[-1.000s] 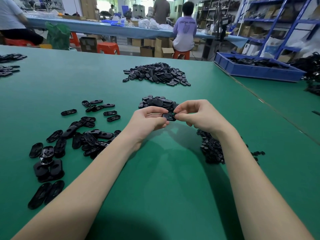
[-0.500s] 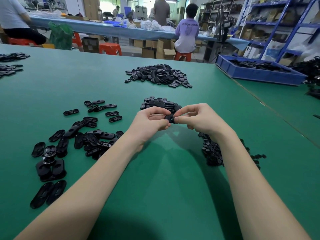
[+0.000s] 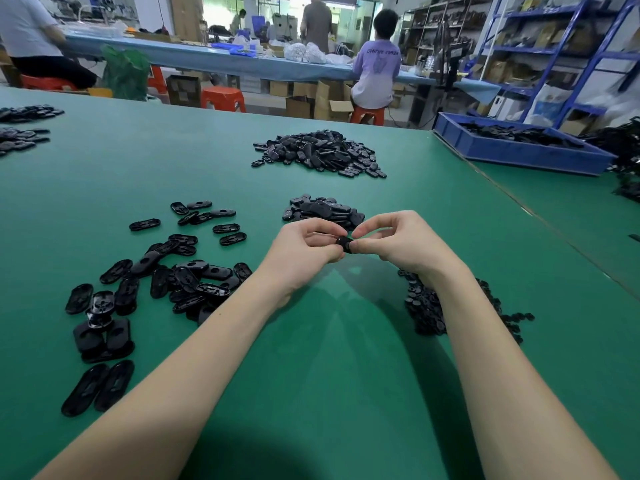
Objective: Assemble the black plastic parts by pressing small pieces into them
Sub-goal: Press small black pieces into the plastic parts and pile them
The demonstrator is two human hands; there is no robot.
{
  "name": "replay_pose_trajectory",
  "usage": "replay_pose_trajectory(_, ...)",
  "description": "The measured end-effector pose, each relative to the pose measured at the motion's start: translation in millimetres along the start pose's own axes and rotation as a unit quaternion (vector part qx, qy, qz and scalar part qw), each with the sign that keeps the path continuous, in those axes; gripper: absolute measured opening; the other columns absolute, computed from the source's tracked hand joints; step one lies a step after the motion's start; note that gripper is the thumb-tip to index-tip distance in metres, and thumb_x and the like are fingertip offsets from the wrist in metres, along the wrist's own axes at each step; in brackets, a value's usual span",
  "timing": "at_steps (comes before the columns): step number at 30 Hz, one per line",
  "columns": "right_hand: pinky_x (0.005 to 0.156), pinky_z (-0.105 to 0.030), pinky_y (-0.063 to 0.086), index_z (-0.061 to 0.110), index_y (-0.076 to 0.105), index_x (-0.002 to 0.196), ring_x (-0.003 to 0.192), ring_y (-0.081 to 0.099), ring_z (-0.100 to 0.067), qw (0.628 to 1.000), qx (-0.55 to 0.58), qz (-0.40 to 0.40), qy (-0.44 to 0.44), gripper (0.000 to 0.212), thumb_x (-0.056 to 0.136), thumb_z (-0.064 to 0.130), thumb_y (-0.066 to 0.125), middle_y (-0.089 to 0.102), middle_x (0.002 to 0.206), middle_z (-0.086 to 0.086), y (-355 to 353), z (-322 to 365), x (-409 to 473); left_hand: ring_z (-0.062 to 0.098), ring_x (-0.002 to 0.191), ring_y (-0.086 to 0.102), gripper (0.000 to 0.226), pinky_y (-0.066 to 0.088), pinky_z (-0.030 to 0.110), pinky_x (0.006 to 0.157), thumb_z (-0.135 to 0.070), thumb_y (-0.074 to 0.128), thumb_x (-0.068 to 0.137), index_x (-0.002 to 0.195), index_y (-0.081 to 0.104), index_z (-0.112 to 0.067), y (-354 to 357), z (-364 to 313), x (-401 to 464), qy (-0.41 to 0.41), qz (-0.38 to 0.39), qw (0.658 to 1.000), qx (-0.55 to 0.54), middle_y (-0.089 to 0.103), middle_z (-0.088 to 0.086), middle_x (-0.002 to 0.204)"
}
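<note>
1. So both hands were pinched together on one black part (image 3: 345,243), left hand (image 3: 304,252) and right hand (image 3: 403,245), held just above the table (image 3: 329,358).
2. Done-looking parts (image 3: 166,271) lay scattered left.
3. Far pile (image 3: 320,154) and small pieces (image 3: 426,306) looked untouched, so plenty was left.

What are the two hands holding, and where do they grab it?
A black part, pinched between both hands: the left hand holds its left end, the right hand its right end. Fingers hide most of it.
</note>
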State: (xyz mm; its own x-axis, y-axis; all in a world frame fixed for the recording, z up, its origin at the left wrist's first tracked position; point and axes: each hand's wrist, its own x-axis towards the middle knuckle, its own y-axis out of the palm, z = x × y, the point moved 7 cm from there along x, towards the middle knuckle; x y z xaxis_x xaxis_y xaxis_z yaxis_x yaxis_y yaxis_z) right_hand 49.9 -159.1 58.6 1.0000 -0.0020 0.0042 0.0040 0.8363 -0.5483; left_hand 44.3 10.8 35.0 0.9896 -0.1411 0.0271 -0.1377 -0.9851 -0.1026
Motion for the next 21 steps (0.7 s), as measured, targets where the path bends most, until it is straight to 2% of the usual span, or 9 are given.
replay_pose_trajectory(3, 0.056, -0.024, 0.036, 0.023, 0.076, 0.089, 0.043, 0.044, 0.001, 1.0, -0.003, -0.01, -0.002, 0.017, 0.079, 0.029, 0.088, 0.067, 0.06, 0.013, 0.7, 0.4, 0.9, 0.011, 0.085, 0.072, 0.027, 0.054, 0.021, 0.087, 0.002, 0.072, 0.082, 0.091, 0.074, -0.023, -1.7, 0.0, 0.8, -0.002, -0.003, 1.0, -0.003, 0.078, 0.002, 0.09)
replay_pose_trajectory(6, 0.056, -0.024, 0.036, 0.026, 0.075, 0.092, 0.042, 0.046, 0.002, 1.0, -0.016, -0.013, -0.008, 0.018, 0.08, 0.033, 0.087, 0.066, 0.06, 0.014, 1.9, 1.1, 2.0, 0.009, 0.078, 0.07, 0.027, 0.053, 0.015, 0.076, 0.005, 0.07, 0.082, 0.09, 0.073, -0.021, -3.6, 0.4, 1.0, -0.015, -0.002, 1.0, -0.02, 0.077, 0.004, 0.089)
replay_pose_trajectory(9, 0.054, -0.017, 0.039, 0.027, 0.078, 0.089, 0.044, 0.046, 0.002, 1.0, 0.004, 0.004, -0.01, 0.015, 0.08, 0.034, 0.087, 0.069, 0.072, 0.011, 2.7, -0.9, 1.1, 0.015, 0.076, 0.07, 0.028, 0.056, 0.016, 0.076, 0.011, 0.064, 0.083, 0.089, 0.072, -0.014, -2.5, 2.1, 0.1, -0.047, 0.018, 0.995, -0.09, 0.075, 0.015, 0.096)
replay_pose_trajectory(11, 0.047, -0.011, 0.037, 0.026, 0.078, 0.084, 0.045, 0.044, 0.0, 0.999, 0.032, 0.013, -0.011, 0.013, 0.081, 0.035, 0.087, 0.068, 0.069, 0.011, 2.0, -2.1, -0.9, 0.019, 0.077, 0.072, 0.028, 0.058, 0.018, 0.078, 0.014, 0.061, 0.084, 0.089, 0.071, -0.012, -2.3, 3.5, 0.7, -0.073, 0.028, 0.986, -0.146, 0.072, 0.019, 0.098)
replay_pose_trajectory(13, 0.044, -0.01, 0.034, 0.025, 0.078, 0.081, 0.046, 0.04, -0.004, 0.998, 0.051, 0.023, -0.015, 0.015, 0.08, 0.035, 0.088, 0.063, 0.069, 0.007, 2.3, -1.9, -1.6, 0.02, 0.074, 0.072, 0.025, 0.058, 0.019, 0.076, 0.013, 0.061, 0.086, 0.089, 0.069, -0.01, -1.1, 4.2, 1.7, -0.084, 0.032, 0.981, -0.17, 0.069, 0.016, 0.096)
replay_pose_trajectory(17, 0.048, -0.012, 0.034, 0.02, 0.077, 0.085, 0.052, 0.04, -0.006, 0.998, 0.042, 0.041, -0.029, 0.017, 0.081, 0.033, 0.086, 0.06, 0.074, 0.001, 7.3, 1.7, -0.7, 0.017, 0.068, 0.066, 0.019, 0.058, 0.018, 0.073, 0.011, 0.064, 0.087, 0.09, 0.063, -0.008, 1.5, 6.2, 1.4, -0.073, 0.023, 0.985, -0.153, 0.066, 0.012, 0.082)
replay_pose_trajectory(21, 0.051, -0.011, 0.035, 0.021, 0.076, 0.085, 0.055, 0.046, -0.004, 0.998, 0.031, 0.046, -0.025, 0.008, 0.084, 0.024, 0.083, 0.061, 0.072, 0.005, 7.1, 1.1, 0.0, 0.018, 0.069, 0.067, 0.018, 0.059, 0.02, 0.078, 0.009, 0.065, 0.088, 0.093, 0.062, -0.008, 1.0, 7.5, 0.0, -0.074, 0.013, 0.987, -0.14, 0.069, 0.014, 0.084)
